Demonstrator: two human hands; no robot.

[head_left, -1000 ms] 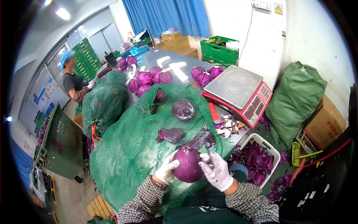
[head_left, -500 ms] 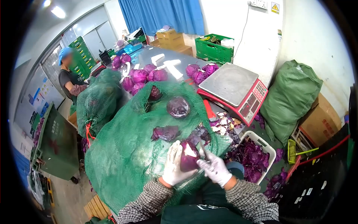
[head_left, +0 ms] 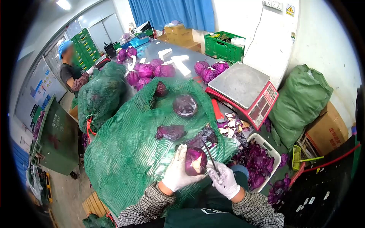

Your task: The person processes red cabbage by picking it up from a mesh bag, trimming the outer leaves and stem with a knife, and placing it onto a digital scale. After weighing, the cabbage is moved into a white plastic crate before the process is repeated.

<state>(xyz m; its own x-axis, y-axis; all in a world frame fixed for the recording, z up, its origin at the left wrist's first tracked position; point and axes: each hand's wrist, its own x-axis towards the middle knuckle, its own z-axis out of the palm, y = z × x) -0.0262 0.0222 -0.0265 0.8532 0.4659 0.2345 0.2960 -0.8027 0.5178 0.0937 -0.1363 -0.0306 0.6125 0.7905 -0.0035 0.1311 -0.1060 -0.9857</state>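
One green mesh sack [head_left: 121,152] spreads left of one red cabbage [head_left: 193,156]; one gloved left hand [head_left: 178,171] cups that cabbage's left side; one dark knife [head_left: 210,156] (slim, to my eye) slants up-leftward beside the cabbage's right; one gloved right hand [head_left: 225,181], lower-right of the cabbage, grips the knife.

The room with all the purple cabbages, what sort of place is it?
Probably a vegetable trimming and packing room. Red cabbages sit in groups near a digital scale, a big green mesh sack is spread out in front, and a white basket holds loose cabbage leaves.
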